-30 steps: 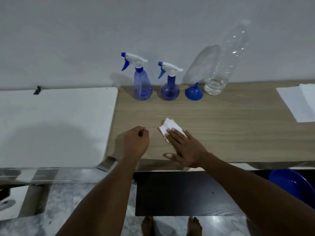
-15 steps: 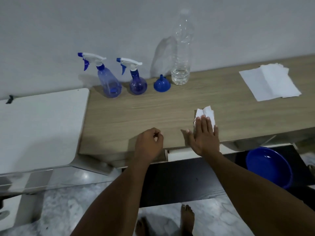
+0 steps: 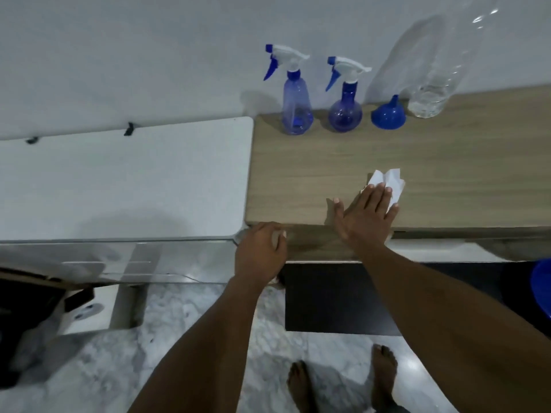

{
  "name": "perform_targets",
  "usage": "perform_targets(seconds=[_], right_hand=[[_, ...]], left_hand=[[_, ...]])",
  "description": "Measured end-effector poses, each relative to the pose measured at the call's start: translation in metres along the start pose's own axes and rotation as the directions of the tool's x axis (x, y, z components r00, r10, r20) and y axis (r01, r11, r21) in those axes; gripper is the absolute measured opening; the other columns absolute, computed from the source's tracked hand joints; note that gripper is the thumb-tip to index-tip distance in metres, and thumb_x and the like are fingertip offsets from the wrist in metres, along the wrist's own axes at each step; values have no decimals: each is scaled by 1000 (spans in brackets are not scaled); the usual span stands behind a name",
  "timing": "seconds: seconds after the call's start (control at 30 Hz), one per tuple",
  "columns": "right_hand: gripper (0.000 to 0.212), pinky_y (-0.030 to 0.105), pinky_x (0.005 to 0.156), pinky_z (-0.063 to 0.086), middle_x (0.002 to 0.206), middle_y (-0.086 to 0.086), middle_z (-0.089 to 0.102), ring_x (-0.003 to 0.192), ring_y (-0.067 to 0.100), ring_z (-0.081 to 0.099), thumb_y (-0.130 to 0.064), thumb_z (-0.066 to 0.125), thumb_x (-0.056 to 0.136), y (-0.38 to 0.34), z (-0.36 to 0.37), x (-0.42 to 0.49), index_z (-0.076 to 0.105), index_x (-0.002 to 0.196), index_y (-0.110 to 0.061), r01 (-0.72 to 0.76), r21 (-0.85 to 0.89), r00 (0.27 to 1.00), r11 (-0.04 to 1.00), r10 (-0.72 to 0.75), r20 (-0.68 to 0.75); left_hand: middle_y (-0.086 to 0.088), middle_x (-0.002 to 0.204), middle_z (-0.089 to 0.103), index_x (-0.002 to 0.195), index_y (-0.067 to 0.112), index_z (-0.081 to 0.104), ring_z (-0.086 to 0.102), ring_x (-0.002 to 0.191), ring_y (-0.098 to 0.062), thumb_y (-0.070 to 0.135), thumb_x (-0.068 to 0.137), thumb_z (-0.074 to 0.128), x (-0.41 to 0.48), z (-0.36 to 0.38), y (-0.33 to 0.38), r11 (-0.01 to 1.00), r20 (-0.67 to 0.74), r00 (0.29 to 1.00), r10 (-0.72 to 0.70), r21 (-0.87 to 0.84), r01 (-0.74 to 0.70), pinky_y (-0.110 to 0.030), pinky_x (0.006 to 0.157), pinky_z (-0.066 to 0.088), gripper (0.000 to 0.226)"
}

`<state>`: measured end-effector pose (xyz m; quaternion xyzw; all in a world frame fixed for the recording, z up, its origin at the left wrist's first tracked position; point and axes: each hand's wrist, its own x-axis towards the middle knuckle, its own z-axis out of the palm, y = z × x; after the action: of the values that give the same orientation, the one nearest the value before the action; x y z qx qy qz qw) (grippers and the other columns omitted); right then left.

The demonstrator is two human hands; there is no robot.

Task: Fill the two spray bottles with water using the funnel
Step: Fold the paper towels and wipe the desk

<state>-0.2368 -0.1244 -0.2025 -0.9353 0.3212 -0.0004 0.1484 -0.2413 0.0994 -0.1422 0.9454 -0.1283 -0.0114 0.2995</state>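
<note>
Two blue spray bottles stand capped at the back of the wooden table: a tall one and a round one. Right of them a blue funnel sits mouth down. A clear water bottle with a little water stands beside it. My right hand lies flat, fingers spread, pressing a folded white tissue onto the table near its front edge. My left hand is curled into a fist at the table's front left corner, holding nothing I can see.
A white table adjoins on the left. A blue basin shows at the right edge below the table. A dark panel sits under the wooden top. My bare feet stand on the marble floor.
The view has swung back left, hiding the paper stack on the right. My right hand still presses the tissue, now further from the table's front edge. My left fist sits at the table's corner.
</note>
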Motion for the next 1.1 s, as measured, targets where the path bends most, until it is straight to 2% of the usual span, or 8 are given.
perform_targets(seconds=[0.17, 0.3, 0.47, 0.6, 0.77, 0.93, 1.03, 1.1], right_hand=[[87, 58, 120, 2, 164, 21, 12, 154, 33, 4, -61, 23, 97, -95, 34, -32, 15, 155, 3, 259, 0, 963, 966, -259, 81], [74, 54, 122, 2, 166, 15, 5, 154, 29, 1, -49, 18, 101, -134, 52, -54, 11, 157, -3, 551, -46, 827, 833, -538, 164], [72, 49, 123, 17, 167, 6, 9, 154, 22, 8, -49, 7, 97, -87, 43, -31, 15, 158, -11, 808, -89, 586, 582, -782, 212], [62, 41, 120, 19, 165, 6, 21, 152, 21, 19, -37, 24, 101, -26, 24, -24, 25, 157, -12, 853, -123, 521, 507, -839, 154], [58, 36, 121, 16, 166, 2, 17, 153, 18, 15, -23, 37, 102, 79, -9, -6, 23, 158, -15, 806, -134, 591, 577, -798, 119], [55, 44, 88, 54, 140, 17, 57, 118, 39, 58, 2, 39, 83, 176, -56, 14, 57, 136, -2, 733, -183, 674, 655, -736, 62], [43, 46, 70, 53, 111, 19, 63, 92, 39, 56, 12, 53, 79, 219, -86, 15, 61, 120, -1, 589, -115, 806, 800, -592, 11], [37, 45, 76, 53, 109, 17, 62, 93, 37, 59, 7, 48, 87, 245, -105, 10, 58, 121, -5, 316, 160, 945, 935, -325, 34]], left_hand=[[2, 104, 72, 107, 19, 72, 65, 100, -19, 27, 92, 61, -18, -44, -62, 998, -81, 995, -58, 31, 61, -31, 84, 51, 20], [4, 99, 73, 101, 21, 73, 68, 95, -18, 32, 93, 60, -29, -63, -96, 989, -135, 985, -105, 88, 117, -27, 82, 49, 19], [6, 99, 71, 102, 24, 71, 67, 94, -17, 34, 94, 58, -36, -54, -102, 983, -100, 982, -157, 80, 166, -33, 80, 54, 19], [4, 99, 71, 105, 23, 70, 67, 92, -16, 34, 94, 58, -39, -16, -59, 995, -1, 996, -84, 49, 84, -32, 80, 54, 20], [2, 99, 73, 105, 23, 71, 68, 91, -17, 36, 93, 56, -51, 38, 9, 1000, 135, 991, 23, 6, -24, -37, 79, 57, 23], [4, 108, 72, 113, 27, 67, 67, 98, -16, 40, 95, 54, -62, 86, 76, 999, 265, 964, 29, 14, -34, -39, 83, 57, 25], [4, 110, 72, 115, 28, 67, 66, 101, -18, 38, 95, 54, -67, 109, 121, 999, 299, 954, 21, 33, -32, -36, 84, 55, 27], [4, 106, 72, 112, 28, 68, 66, 100, -18, 36, 94, 54, -69, 126, 153, 999, 327, 944, 32, 14, -38, -30, 80, 51, 24]])
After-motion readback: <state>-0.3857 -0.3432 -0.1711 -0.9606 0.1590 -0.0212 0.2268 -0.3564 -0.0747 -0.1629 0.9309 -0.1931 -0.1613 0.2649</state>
